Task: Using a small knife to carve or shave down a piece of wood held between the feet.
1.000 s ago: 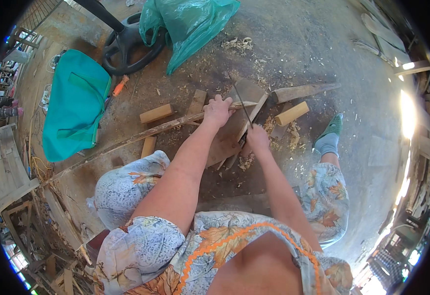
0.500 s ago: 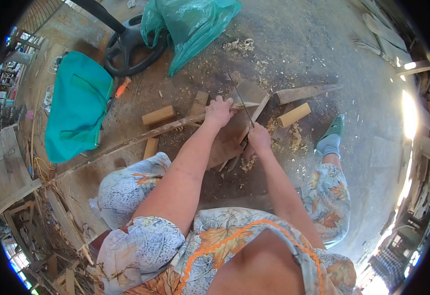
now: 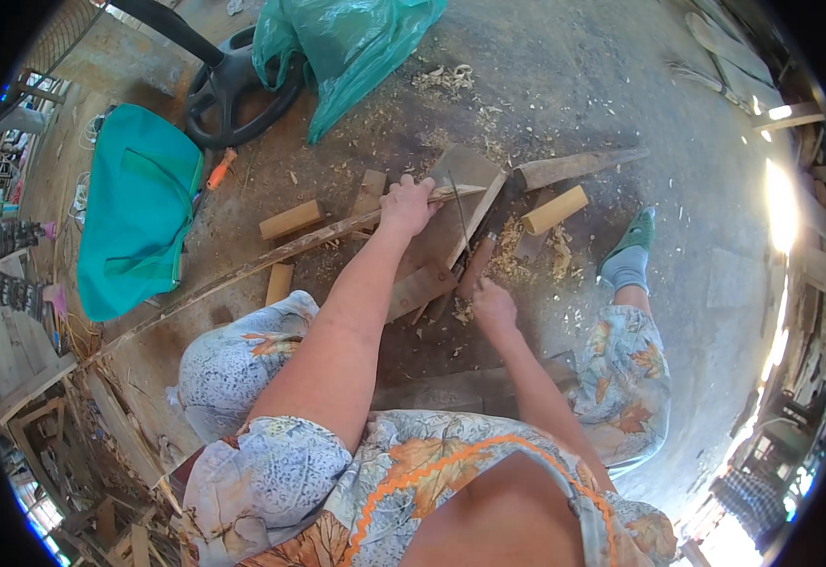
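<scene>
A long, narrow wooden strip [image 3: 309, 244] slants from the lower left up to a wooden board [image 3: 465, 184] on the floor. My left hand [image 3: 409, 205] is closed around the strip near its far right end and presses it against the board. Just right of those fingers, a thin dark saw [image 3: 460, 213], seen nearly edge-on, crosses the strip. My right hand [image 3: 495, 309] is closed at the saw's near end; its handle is hidden in the fist. Beside that hand lies a tool with a brown wooden handle [image 3: 470, 278], pointing away from me.
Wooden blocks [image 3: 292, 219] lie around the board, with a yellowish one [image 3: 554, 210] and a tapered wooden piece [image 3: 583, 170] at right. Shavings [image 3: 446, 77] are scattered about. Farther off are a teal bag [image 3: 139, 217], an orange-handled tool [image 3: 222, 168], a black wheel-shaped base [image 3: 243, 94] and a green plastic bag [image 3: 347, 57].
My right hand has drawn back toward me with the saw, uncovering more of the brown handle. My left hand keeps its grip on the strip. The whole view has shifted slightly.
</scene>
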Motion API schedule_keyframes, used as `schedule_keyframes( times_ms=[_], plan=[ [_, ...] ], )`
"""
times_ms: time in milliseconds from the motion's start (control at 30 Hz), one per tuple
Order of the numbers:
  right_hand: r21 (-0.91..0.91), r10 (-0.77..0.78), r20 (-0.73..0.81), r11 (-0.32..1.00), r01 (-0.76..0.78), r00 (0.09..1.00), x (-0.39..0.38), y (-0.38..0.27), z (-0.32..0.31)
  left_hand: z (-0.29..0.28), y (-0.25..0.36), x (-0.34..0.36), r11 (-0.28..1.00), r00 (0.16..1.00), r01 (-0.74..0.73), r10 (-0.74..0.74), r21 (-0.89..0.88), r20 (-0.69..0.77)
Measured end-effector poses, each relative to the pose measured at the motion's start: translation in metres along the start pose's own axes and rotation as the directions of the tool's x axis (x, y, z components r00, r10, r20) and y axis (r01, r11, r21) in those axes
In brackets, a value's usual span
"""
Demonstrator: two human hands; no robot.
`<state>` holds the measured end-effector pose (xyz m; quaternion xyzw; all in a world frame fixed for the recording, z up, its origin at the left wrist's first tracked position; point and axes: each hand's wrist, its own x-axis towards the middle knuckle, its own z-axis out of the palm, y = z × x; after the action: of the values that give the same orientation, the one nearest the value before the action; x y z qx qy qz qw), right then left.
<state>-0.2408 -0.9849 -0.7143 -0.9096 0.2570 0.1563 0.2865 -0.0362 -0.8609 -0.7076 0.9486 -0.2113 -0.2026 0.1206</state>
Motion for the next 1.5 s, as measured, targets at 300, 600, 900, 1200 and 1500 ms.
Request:
schedule_keyframes(
  times_ms=[300, 600, 900, 1200, 1500],
  plan=[
    [0.015, 0.009, 0.006, 1.0, -0.009, 1.0, 0.012, -0.007, -0.025, 0.003, -0.008, -0.002, 1.0, 1.0, 0.012, -0.012, 0.025, -0.009],
    [-0.002, -0.028, -0.078, 1.0, 0.028, 0.997, 0.066, -0.015, 0.002, 0.002, 0.001, 0.003, 1.0, 1.0, 0.001, -0.001, 0.024, -0.013],
    [0.005, -0.106, -0.072, 0.994, 0.106, 0.992, 0.061, 0.002, 0.004, 0.001, 0.002, 0.002, 0.999, 0.998, -0.034, 0.035, 0.02, -0.057],
    [0.032, -0.016, -0.024, 0.999, 0.016, 1.0, 0.012, 0.012, 0.016, 0.002, -0.01, 0.001, 1.0, 1.0, -0.008, 0.008, 0.002, -0.009],
    [0.063, -0.061, -0.097, 0.996, 0.068, 0.993, 0.051, -0.016, 0.002, 0.005, -0.004, 0.001, 0.999, 0.999, 0.007, -0.008, -0.039, -0.039]
  ],
)
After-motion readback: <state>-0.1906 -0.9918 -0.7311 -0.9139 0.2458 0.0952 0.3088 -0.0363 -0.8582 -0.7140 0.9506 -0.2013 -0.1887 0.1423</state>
